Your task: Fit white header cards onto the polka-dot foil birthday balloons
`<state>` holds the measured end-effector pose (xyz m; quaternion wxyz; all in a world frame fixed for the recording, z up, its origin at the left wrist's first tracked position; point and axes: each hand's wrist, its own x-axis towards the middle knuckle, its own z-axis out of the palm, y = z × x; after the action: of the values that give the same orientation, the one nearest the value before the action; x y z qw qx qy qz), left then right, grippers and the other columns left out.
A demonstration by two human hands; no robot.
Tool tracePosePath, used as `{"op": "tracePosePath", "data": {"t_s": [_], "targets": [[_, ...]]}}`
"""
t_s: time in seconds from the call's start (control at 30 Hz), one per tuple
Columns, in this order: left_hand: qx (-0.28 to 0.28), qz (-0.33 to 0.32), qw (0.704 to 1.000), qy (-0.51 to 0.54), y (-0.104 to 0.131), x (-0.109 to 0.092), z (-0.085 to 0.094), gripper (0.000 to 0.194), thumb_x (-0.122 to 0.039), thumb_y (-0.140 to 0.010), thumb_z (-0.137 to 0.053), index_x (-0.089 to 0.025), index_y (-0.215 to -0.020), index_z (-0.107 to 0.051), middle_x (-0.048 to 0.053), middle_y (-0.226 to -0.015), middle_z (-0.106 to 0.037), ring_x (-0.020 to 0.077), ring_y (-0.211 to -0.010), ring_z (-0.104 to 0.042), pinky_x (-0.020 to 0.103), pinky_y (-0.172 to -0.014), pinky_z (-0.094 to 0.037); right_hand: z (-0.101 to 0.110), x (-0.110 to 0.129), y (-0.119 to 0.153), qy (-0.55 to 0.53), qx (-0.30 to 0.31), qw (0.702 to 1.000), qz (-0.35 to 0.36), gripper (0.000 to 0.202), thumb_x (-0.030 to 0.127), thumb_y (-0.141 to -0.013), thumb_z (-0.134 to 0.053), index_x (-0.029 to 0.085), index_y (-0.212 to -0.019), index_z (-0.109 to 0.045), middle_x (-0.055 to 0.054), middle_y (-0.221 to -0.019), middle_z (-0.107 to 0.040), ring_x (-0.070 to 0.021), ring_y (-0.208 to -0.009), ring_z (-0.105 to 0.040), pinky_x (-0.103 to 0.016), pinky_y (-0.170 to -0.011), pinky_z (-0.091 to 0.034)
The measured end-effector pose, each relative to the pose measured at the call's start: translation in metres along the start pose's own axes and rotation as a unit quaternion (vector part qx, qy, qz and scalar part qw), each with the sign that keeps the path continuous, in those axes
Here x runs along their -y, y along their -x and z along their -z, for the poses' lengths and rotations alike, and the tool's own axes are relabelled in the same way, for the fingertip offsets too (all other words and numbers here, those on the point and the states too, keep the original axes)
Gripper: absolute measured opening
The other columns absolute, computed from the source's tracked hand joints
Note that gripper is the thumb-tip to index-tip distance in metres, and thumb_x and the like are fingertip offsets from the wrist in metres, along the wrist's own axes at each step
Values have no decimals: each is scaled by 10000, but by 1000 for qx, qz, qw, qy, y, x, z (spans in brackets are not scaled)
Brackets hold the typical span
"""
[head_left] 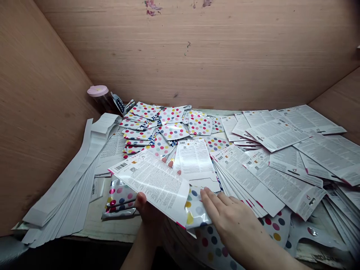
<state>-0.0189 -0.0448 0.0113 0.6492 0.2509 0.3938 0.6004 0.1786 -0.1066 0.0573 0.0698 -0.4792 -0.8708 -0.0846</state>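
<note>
My left hand is closed around a white printed card sleeve, thumb at its near edge and fingertips showing beyond the far edge. A shiny polka-dot pouch lies at the sleeve's right end, partly hidden by it; I cannot tell how far inside it reaches. My right hand rests on the pouch with fingers stretched out and close together, thumb hidden. Behind the sleeve lies another printed card. More polka-dot pouches are stacked under the sleeve's left end.
Folded polka-dot pouches are piled at the back. Many printed cards lie fanned out on the right. Long white paper strips lean along the left wall. A pink-lidded container stands in the back left corner. Wooden panels enclose the table.
</note>
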Motion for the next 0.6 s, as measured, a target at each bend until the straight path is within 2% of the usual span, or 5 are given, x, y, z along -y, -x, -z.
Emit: {"op": "tracePosePath", "data": {"t_s": [0.2,0.33,0.43,0.53,0.6], "targets": [[39,-64,994,78,2,4,-7,848,-800,-727,-436,-331,-1433,-423,35,-1373,-582,404,-1353,-407,588,-1059,-417,-4,18,-6,68,-19,996,-51,560,67,-635,-518,-15,-1174,-645,-236,-1066,-703,-280,-749,-698,-339,-531,-587],[116,-15,984,133,8,14,-13,915,-733,-675,-601,-302,-1456,-399,60,-1446,-512,421,-1395,-329,579,-1113,-340,1,30,-14,30,-24,996,-75,506,67,-683,-516,-39,-1162,-640,-252,-1001,-711,-279,-712,-695,-336,-521,-582],[88,5,980,176,7,10,-19,855,-746,-737,-516,-285,-1448,-410,77,-1462,-489,415,-1394,-334,572,-1124,-320,10,25,-6,-119,-73,990,-34,438,128,-821,-498,13,-1232,-597,-191,-1153,-685,-255,-938,-690,-321,-756,-607],[69,26,974,216,5,6,-22,849,-786,-792,-368,-253,-1452,-401,103,-1482,-456,401,-1391,-342,572,-1135,-291,9,13,12,-204,-99,973,34,455,125,-892,-431,80,-1337,-518,-128,-1387,-547,-244,-1317,-476,-347,-1030,-486],[99,48,969,223,8,11,-23,883,-816,-769,-349,-241,-1435,-427,114,-1477,-460,401,-1386,-349,564,-1132,-295,-4,10,19,-220,-102,970,34,503,47,-893,-370,102,-1381,-475,-120,-1440,-493,-226,-1385,-388,-350,-1074,-441]]}}
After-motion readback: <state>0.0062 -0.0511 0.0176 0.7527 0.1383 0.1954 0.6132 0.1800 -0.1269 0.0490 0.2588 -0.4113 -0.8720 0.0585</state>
